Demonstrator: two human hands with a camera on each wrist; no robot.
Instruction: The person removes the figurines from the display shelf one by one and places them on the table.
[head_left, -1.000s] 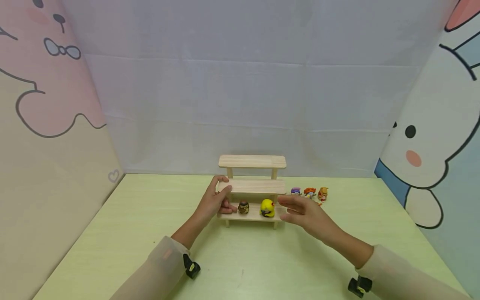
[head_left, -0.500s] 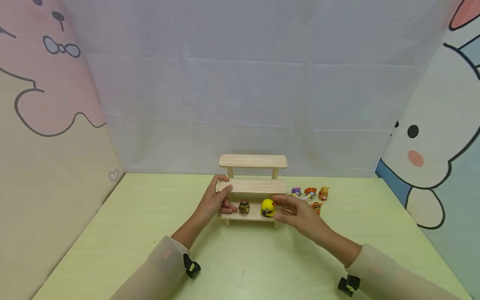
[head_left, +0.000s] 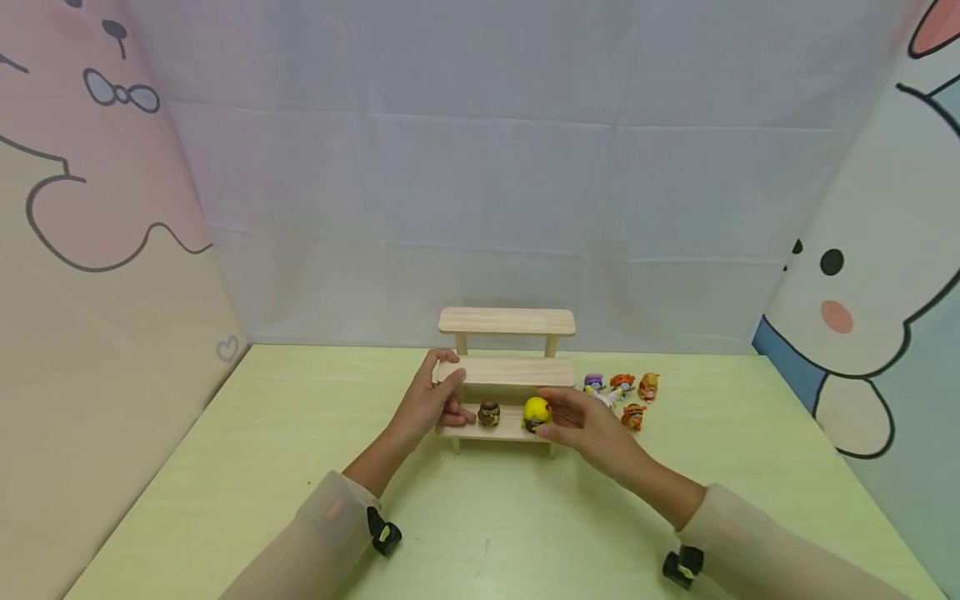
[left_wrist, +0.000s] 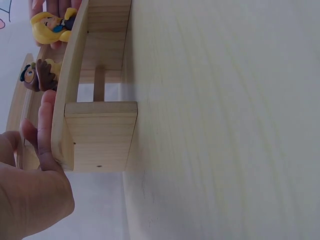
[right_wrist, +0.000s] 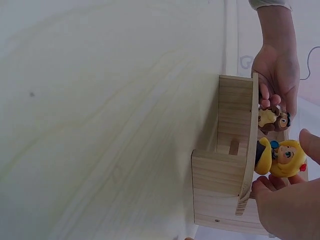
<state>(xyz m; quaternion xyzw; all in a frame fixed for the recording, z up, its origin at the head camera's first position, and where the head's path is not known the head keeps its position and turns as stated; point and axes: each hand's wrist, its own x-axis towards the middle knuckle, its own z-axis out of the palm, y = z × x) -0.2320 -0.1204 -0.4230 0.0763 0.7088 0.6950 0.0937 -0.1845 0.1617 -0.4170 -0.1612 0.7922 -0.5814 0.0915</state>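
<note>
A three-tier wooden display shelf (head_left: 507,372) stands on the table. My left hand (head_left: 429,404) grips its left end, thumb on the middle tier and fingers by the lowest. On that lowest tier, a brown owl figurine (head_left: 489,413) stands near the left fingertips. To its right is a yellow-haired girl figurine (head_left: 535,412), also upright on the tier; its face shows in the right wrist view. My right hand (head_left: 592,427) holds this girl figurine from the right, with thumb and fingers curled around it. Parts of the right fingers are hidden behind the figurine.
Right of the shelf, several small figurines lie on the table, among them an orange striped one (head_left: 633,417), a yellow-and-red one (head_left: 648,387) and a purple-topped one (head_left: 593,382). A pale cloth wall (head_left: 480,183) stands behind the table (head_left: 285,442).
My right hand has moved left from the shelf's right end to the girl figurine and closed around it. The left hand stays on the shelf. The orange striped figurine has come into view.
</note>
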